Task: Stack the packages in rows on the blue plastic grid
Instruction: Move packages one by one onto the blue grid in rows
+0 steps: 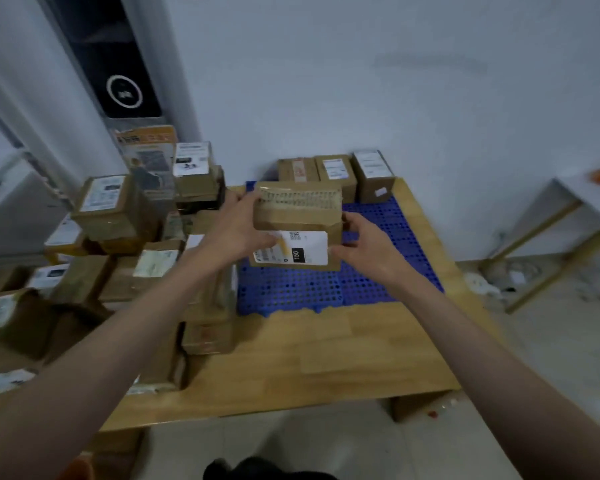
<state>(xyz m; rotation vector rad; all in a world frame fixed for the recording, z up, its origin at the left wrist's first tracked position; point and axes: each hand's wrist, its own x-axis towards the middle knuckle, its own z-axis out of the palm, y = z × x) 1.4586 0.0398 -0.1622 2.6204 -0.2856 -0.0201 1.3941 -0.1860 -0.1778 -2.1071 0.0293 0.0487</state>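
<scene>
Hovering above the blue grid (326, 289), a brown cardboard package (297, 225) with a white label is held at both ends. Its left end is gripped by the left hand (238, 228), thumb across the label, and its right end is clasped by the right hand (364, 245) with curled fingers. A row of three packages (335, 174) is seen along the grid's far edge, against the wall. The grid is laid on a wooden bench (309, 358). More packages (118, 237) are piled to the left of the bench. A white shelf (575, 202) is seen at the right.
</scene>
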